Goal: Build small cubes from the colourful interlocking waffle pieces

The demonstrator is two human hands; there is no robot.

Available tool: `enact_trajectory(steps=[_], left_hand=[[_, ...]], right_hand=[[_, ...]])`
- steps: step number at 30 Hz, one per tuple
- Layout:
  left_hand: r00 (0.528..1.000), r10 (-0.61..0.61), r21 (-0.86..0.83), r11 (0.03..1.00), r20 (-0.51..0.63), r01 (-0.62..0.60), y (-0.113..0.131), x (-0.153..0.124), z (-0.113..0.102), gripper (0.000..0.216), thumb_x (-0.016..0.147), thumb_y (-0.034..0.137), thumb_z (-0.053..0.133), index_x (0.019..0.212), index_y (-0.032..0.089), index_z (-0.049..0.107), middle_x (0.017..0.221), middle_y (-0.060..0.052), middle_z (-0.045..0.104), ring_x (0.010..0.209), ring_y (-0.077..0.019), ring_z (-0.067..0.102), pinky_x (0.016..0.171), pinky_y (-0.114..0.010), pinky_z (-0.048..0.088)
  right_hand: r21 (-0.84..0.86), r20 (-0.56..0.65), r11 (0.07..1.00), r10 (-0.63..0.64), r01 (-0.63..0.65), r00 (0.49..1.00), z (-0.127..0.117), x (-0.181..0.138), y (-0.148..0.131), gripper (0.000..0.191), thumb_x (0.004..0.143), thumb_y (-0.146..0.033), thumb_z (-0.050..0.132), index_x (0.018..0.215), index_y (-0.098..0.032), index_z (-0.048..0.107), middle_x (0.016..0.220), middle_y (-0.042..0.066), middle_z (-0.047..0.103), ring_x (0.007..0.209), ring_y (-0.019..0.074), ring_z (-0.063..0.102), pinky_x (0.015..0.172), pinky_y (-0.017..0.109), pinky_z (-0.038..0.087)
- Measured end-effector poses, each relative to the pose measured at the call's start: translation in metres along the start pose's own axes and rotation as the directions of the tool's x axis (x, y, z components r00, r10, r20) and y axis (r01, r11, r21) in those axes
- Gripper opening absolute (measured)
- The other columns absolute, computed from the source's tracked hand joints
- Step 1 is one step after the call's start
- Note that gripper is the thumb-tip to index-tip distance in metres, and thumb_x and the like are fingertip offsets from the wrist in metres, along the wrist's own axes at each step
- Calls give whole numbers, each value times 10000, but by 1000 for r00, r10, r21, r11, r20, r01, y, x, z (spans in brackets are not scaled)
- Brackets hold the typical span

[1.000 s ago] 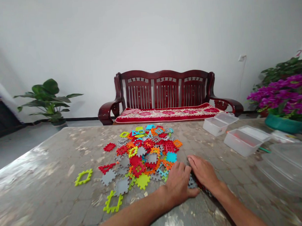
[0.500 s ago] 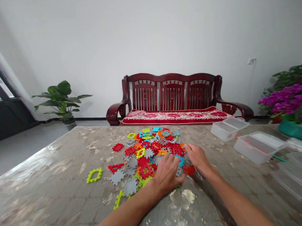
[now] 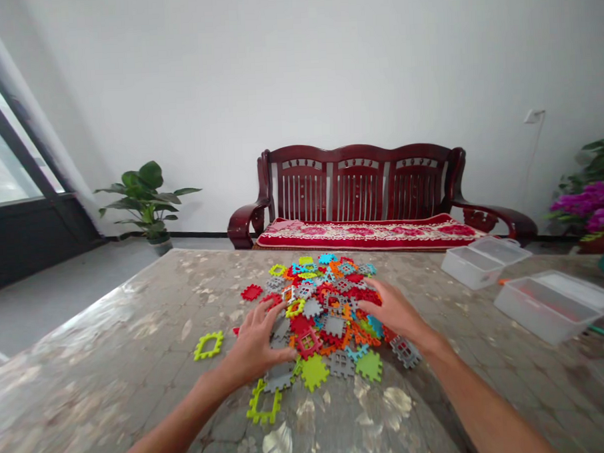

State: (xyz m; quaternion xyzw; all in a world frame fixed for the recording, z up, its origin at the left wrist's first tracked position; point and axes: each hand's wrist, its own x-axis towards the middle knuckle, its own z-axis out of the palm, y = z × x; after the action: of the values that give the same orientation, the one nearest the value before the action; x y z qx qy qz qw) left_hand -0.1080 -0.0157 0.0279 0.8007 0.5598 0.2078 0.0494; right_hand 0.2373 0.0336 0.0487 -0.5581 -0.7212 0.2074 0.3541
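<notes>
A heap of interlocking plastic tiles (image 3: 333,326) in red, grey, lime, blue and orange lies on the table. My left hand (image 3: 258,340) rests over the heap's left side, thumb and fingers spread, with grey tiles partly hidden beneath it. At the right side, my right hand (image 3: 393,309) has its fingers apart against red tiles. Neither hand holds a tile that I can see. A lime square frame (image 3: 207,335) lies apart on the left, and another lime frame (image 3: 255,411) sits at the near edge. Close below my right wrist is a grey window tile (image 3: 405,352).
Two clear plastic boxes (image 3: 550,317) stand on the right of the patterned tabletop (image 3: 138,367). A carved wooden bench (image 3: 358,190) with a red cover is behind the table. A potted plant (image 3: 148,200) stands back left, and purple flowers (image 3: 594,204) are at right.
My left hand has moved left from the heap's near middle and spread, uncovering lime and grey tiles. My right hand's fingers have opened. The view has turned slightly left.
</notes>
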Motion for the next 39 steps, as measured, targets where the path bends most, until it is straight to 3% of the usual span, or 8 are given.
enact_trajectory(steps=[4, 7, 12, 17, 23, 30, 34, 39], left_hand=[[991, 12, 66, 998, 137, -21, -20, -62, 12, 1261, 474, 700, 808, 1559, 305, 301, 1594, -172, 336, 1416, -448, 349, 1111, -606, 338], [986, -25, 141, 990, 167, 1, -16, -78, 19, 1208, 520, 654, 801, 1562, 298, 305, 1607, -180, 323, 1432, -450, 328, 1133, -627, 293], [994, -19, 167, 986, 110, 1, 1, -68, 26, 887, 760, 567, 670, 1547, 336, 335, 1608, -137, 344, 1404, -388, 390, 1129, -598, 307], [995, 13, 135, 991, 101, -27, 15, -61, 31, 749, 789, 441, 670, 1492, 352, 429, 1505, -76, 496, 1308, -331, 469, 1080, -527, 394], [987, 124, 52, 990, 103, -130, 32, -56, 19, 475, 819, 344, 640, 1292, 325, 605, 1318, -38, 621, 1152, -256, 566, 995, -419, 490], [998, -53, -77, 995, 44, 56, 47, -28, 6, 173, 869, 296, 564, 1011, 244, 647, 1043, -42, 670, 1019, -209, 624, 904, -346, 509], [996, -76, -128, 988, 37, 81, 58, 0, 5, 381, 862, 421, 603, 1192, 231, 623, 1195, -85, 644, 1135, -239, 598, 1000, -383, 472], [976, -55, -47, 997, 212, 66, 59, -5, 8, 1156, 536, 533, 845, 1531, 234, 340, 1555, -169, 377, 1401, -370, 387, 1138, -503, 358]], right_hand=[[-222, 231, 975, 61, -8, 971, -13, -43, 47, 1072, 555, -444, 844, 1502, -178, 417, 1544, 196, 405, 1426, 377, 360, 1156, 520, 312], [-315, 250, 949, 107, -24, 962, -9, -65, 67, 1183, 498, -410, 837, 1549, -208, 333, 1589, 191, 329, 1461, 381, 302, 1162, 520, 290], [-325, 123, 945, 72, -29, 990, 15, -75, 54, 986, 597, -364, 766, 1506, -216, 411, 1501, 166, 454, 1373, 344, 428, 1131, 488, 333], [-296, -7, 955, 14, -15, 1000, 27, -80, 27, 685, 714, -319, 685, 1378, -207, 557, 1284, 124, 609, 1202, 287, 562, 1060, 432, 423], [-265, -1, 963, -55, 53, 998, 25, -87, 14, 419, 783, -285, 605, 1197, -262, 669, 1118, 68, 649, 1060, 243, 626, 945, 363, 494], [-84, -119, 995, -68, 58, 991, 33, -55, -16, 355, 796, -361, 615, 1123, -238, 677, 1140, 78, 630, 1049, 234, 627, 965, 366, 493], [36, -119, 994, -95, 100, 988, 50, -28, -40, 371, 790, -397, 647, 1122, -236, 685, 1160, 87, 640, 1120, 252, 600, 1016, 404, 466], [68, -62, 998, -13, 17, 998, 41, -30, -24, 491, 771, -460, 661, 1202, -226, 657, 1292, 102, 601, 1204, 270, 560, 1011, 403, 462]])
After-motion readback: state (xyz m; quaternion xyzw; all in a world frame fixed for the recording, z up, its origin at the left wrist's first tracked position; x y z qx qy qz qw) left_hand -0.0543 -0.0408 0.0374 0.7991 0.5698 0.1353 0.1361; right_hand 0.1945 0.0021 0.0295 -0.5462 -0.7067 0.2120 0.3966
